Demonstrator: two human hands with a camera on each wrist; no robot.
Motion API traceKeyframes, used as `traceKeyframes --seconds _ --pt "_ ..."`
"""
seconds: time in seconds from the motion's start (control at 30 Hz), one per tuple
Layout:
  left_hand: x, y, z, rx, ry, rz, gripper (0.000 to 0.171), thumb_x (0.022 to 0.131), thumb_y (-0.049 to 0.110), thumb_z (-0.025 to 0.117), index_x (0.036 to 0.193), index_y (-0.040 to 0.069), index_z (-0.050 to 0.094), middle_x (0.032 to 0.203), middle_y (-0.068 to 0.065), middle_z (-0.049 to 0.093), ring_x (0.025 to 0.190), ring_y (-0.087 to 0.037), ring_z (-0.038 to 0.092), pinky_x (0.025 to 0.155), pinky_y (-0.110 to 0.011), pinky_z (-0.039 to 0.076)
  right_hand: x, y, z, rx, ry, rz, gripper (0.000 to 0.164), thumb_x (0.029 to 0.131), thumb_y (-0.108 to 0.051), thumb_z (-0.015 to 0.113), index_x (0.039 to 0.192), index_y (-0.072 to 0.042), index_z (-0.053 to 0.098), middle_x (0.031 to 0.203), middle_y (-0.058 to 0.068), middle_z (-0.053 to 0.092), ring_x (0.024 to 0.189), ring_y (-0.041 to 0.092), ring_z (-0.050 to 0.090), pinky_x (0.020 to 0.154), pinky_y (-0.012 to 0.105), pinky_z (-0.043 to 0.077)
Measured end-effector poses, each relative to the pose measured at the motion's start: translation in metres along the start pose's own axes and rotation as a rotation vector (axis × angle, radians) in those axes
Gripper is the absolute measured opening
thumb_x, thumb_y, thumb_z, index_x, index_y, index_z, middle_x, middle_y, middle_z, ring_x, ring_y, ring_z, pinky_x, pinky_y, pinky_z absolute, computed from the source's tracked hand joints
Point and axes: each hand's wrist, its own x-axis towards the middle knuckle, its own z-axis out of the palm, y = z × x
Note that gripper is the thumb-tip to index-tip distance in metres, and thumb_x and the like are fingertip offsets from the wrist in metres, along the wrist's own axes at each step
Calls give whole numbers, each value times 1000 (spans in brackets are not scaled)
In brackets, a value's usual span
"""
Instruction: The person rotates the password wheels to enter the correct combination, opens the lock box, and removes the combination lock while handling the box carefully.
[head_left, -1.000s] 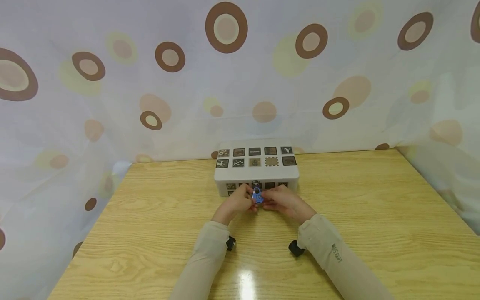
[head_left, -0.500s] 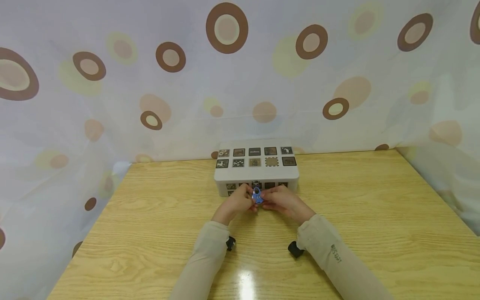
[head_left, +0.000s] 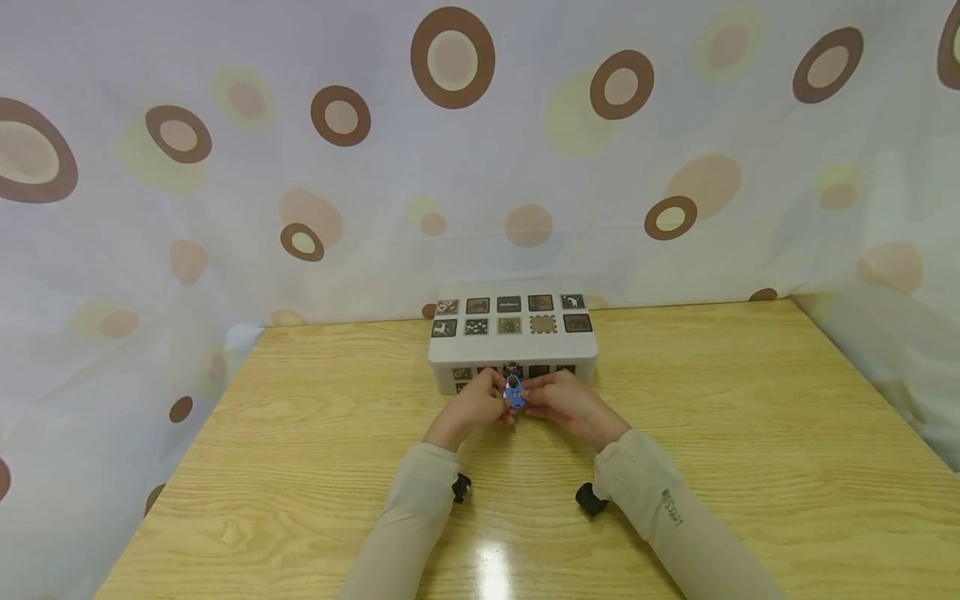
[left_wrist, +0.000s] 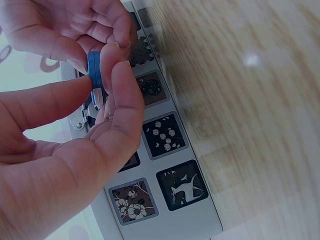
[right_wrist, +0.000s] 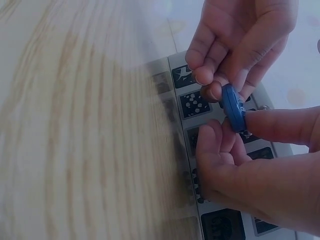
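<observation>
A small blue combination padlock (head_left: 514, 396) is held upright between both hands, close to the front of a white box (head_left: 495, 351) with dark picture squares. My left hand (head_left: 474, 402) pinches the padlock's left side between thumb and fingers. From the other side my right hand (head_left: 573, 402) grips it, and in the right wrist view its thumb presses on the face of the padlock (right_wrist: 231, 106) by the number dials. Just above the shackle is the box's metal clasp (head_left: 512, 366); whether the shackle passes through it cannot be told. Seen edge-on, the padlock (left_wrist: 94, 69) also shows in the left wrist view.
The box, lid down, stands at the back of a light wooden table (head_left: 315, 450). Behind it hangs a pale curtain (head_left: 510, 150) with brown circles. A black wrist strap piece (head_left: 591, 499) juts out below the right sleeve (head_left: 667, 500).
The right thumb has shifted slightly left over the padlock's face, covering part of the dials. Both hands and the box stay in nearly the same place.
</observation>
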Motion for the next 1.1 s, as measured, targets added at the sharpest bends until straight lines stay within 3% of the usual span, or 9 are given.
traceKeyframes --seconds 0.17,0.33,0.67,0.8,1.1 --pt "0 0 -1 6 -1 3 20 91 -13 46 110 -8 41 83 -22 62 65 -19 61 69 -35 56 1 -1 1 18 13 25 34 98 -1 47 122 22 49 104 18 62 83 12 62 86 31 53" --pt "2 -2 -1 9 -4 -3 21 91 -13 47 111 -7 41 80 -20 62 64 -17 61 68 -34 56 2 -1 1 20 33 73 32 98 -7 49 117 19 53 83 7 61 75 15 61 78 28 54" --pt "3 -2 0 14 0 -17 23 92 -12 47 113 -6 41 81 -21 62 68 -23 64 70 -37 56 2 1 -2 -11 -30 26 37 97 -2 48 124 23 45 90 8 61 79 13 61 79 27 54" --pt "2 -1 0 3 4 -10 21 92 -13 47 111 -7 42 80 -20 61 65 -20 61 70 -36 56 2 1 -1 -11 -24 6 36 97 0 47 124 24 45 95 9 61 79 13 60 78 27 54" --pt "1 -1 0 11 4 5 21 90 -14 48 110 -9 42 84 -23 62 72 -30 66 70 -36 56 2 2 -1 -14 -8 -13 36 94 4 49 123 25 45 109 20 60 81 11 60 79 27 53"
